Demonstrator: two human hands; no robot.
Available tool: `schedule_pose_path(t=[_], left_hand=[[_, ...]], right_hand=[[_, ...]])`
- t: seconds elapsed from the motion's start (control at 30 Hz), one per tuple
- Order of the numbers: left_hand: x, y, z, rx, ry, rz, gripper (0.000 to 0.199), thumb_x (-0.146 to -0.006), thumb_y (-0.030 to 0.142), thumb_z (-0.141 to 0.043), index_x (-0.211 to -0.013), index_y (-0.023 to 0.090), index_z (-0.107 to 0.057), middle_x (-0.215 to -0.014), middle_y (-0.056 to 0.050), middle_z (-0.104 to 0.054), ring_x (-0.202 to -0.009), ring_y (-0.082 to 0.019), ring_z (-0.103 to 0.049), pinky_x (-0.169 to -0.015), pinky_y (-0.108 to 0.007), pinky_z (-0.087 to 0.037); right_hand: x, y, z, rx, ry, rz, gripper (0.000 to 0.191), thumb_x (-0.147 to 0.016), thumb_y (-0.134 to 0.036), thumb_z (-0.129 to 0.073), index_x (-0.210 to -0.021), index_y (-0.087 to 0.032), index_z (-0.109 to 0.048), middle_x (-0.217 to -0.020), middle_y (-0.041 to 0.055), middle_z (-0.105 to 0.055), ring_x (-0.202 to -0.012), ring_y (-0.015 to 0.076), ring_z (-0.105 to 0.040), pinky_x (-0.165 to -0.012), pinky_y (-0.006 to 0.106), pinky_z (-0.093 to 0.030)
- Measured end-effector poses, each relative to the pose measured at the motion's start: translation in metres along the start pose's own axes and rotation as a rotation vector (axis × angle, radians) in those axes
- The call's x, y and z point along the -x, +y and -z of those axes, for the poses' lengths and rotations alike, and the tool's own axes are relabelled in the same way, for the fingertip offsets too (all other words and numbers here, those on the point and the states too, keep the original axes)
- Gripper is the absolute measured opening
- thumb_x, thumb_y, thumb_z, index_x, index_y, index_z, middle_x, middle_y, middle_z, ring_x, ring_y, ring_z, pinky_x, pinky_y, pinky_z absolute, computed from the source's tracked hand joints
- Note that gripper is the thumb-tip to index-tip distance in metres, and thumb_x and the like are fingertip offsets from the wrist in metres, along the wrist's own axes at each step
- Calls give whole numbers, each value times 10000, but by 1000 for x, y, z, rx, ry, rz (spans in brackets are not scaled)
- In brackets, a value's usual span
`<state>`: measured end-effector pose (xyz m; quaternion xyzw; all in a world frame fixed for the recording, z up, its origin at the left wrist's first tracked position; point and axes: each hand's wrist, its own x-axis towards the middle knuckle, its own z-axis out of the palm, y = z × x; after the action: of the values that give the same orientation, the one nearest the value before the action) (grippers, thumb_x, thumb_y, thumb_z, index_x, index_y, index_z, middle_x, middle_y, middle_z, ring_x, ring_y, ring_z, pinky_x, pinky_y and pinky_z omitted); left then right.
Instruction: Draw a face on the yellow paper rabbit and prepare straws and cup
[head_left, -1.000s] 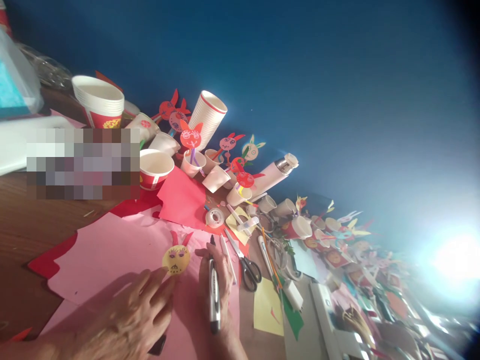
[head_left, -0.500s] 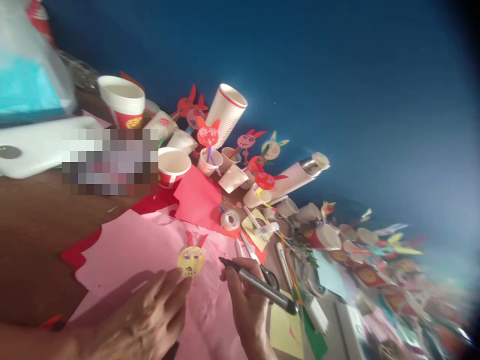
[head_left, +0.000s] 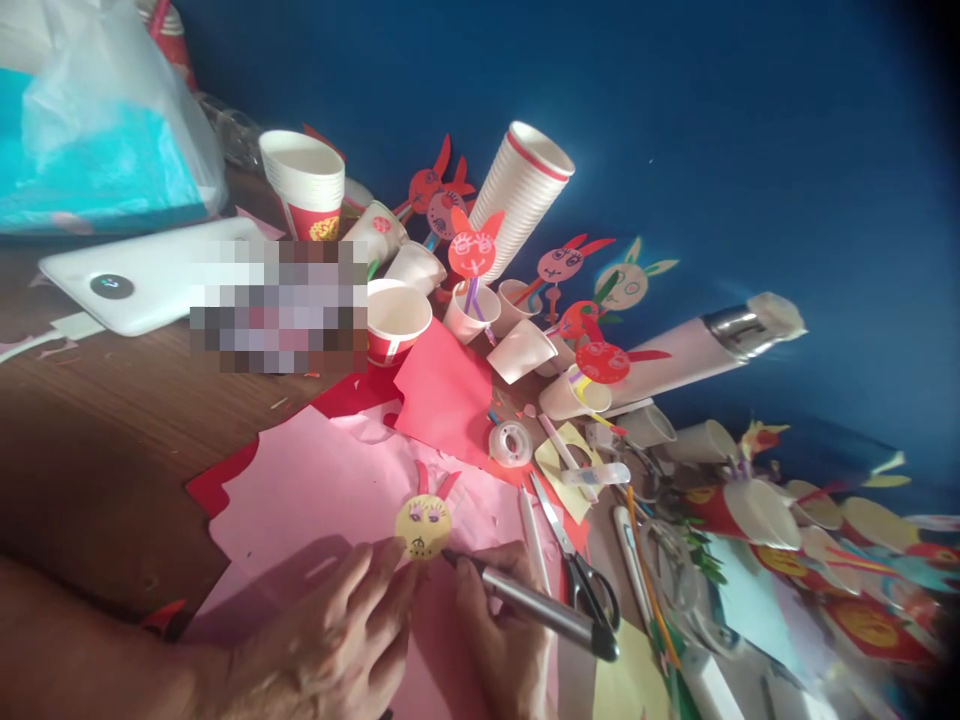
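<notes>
A small yellow paper rabbit face [head_left: 424, 527] with pink-red ears and a drawn-on face lies on pink paper [head_left: 300, 490]. At its lower edge, the fingertips of my left hand [head_left: 330, 630] rest on it, fingers stretched out and lying close together. My right hand [head_left: 499, 625] is closed round a grey marker pen [head_left: 547, 610]. The pen's dark tip is at the lower right edge of the yellow face; whether it touches, I cannot tell. Just right of that hand lie black-handled scissors [head_left: 581, 570].
Behind the paper stand paper cups [head_left: 399, 315], some holding rabbit faces on sticks, and a tall cup stack [head_left: 521, 190]. A roll of clear tape [head_left: 511, 443] and a white flask [head_left: 690, 355] sit rightward. A white power bank [head_left: 157, 275] and plastic bag [head_left: 112, 140] are at left.
The whole view has shifted, so things appear further right. The marker tip has come in from beside the yellow face to its lower right edge. My left hand stays on the face.
</notes>
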<state>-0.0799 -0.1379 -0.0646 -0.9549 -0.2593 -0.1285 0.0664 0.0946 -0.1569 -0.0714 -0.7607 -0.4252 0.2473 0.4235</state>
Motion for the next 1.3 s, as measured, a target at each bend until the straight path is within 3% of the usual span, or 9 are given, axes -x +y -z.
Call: schedule_pose_path(t=[0.27, 0.6, 0.73, 0.93, 1.3], left_hand=[[-3, 1, 2, 69, 26, 36, 300, -888, 346, -576, -1098, 196, -731, -1249, -92, -685, -1206, -331, -550, -1113, -512, -245], [-3, -2, 5, 72, 7, -9, 326, -906, 351, -543, -1117, 179, -723, -1246, -109, -680, -1183, -340, -564, -1074, -522, -263], [-4, -2, 1, 67, -9, -35, 333, -947, 344, -496, -1139, 187, -718, -1249, -96, -684, -1179, -336, -571, -1044, -515, -286], [-5, -1, -10, 35, 100, -19, 322, -941, 358, -481, -1030, 208, -752, -1174, -73, -718, -1123, -334, -594, -1024, -514, -303], [-2, -3, -8, 5, 61, -74, 344, -954, 416, -485, -1061, 228, -753, -1196, -85, -707, -1135, -345, -589, -1006, -531, -306]], right_hand=[[1, 12, -3, 57, -15, 88, 262, -841, -433, -640, -693, -231, -567, -441, -53, -581, -356, 105, -516, -369, 185, -426], [-2, 24, 1, 41, -129, 148, 171, -860, -342, -643, -749, -223, -594, -508, -36, -643, -396, 114, -577, -438, 192, -493], [-3, 18, 0, 53, -65, 155, 188, -833, -359, -652, -718, -233, -575, -482, -39, -626, -384, 117, -561, -422, 196, -480], [-4, 5, -1, 80, -55, 162, 213, -806, -388, -634, -672, -244, -552, -445, -48, -579, -344, 118, -529, -397, 202, -460], [-5, 2, 1, 110, -48, 182, 205, -807, -396, -643, -679, -241, -603, -475, -27, -625, -381, 149, -605, -439, 223, -498]])
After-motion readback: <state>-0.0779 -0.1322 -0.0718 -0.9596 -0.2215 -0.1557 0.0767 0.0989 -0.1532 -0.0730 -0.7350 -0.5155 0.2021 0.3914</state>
